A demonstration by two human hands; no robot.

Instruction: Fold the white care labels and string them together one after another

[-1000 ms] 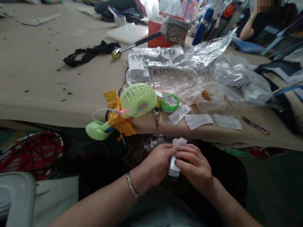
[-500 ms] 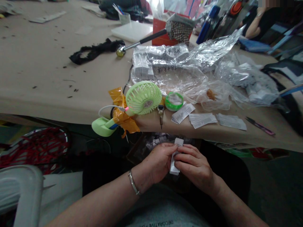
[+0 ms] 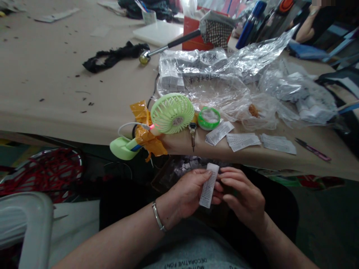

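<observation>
My left hand [image 3: 188,192] pinches a narrow white printed label [image 3: 209,185] between thumb and fingers, over my lap; whether it is one label or a small stack I cannot tell. My right hand [image 3: 244,196] is just right of the label, its fingers apart and slightly curled, with nothing visible in them. On the table edge above lie a left fan of printed labels [image 3: 219,133], a middle one [image 3: 243,141] and a right one [image 3: 278,144]. Below the edge, a box [image 3: 161,181] holding small white pieces is partly hidden by my left hand.
A green fan [image 3: 172,114] is fixed to the edge with orange tape [image 3: 151,142]. Beside it, a pointed metal tip [image 3: 193,140] sticks out near a green round container [image 3: 209,118]. A pink-and-black pen-like tool [image 3: 312,149] lies at right. Plastic bags [image 3: 213,87] lie behind.
My right hand has come off the label and moved slightly right, its fingers parting. More of the label's printed face now shows in my left hand. The view has shifted slightly.
</observation>
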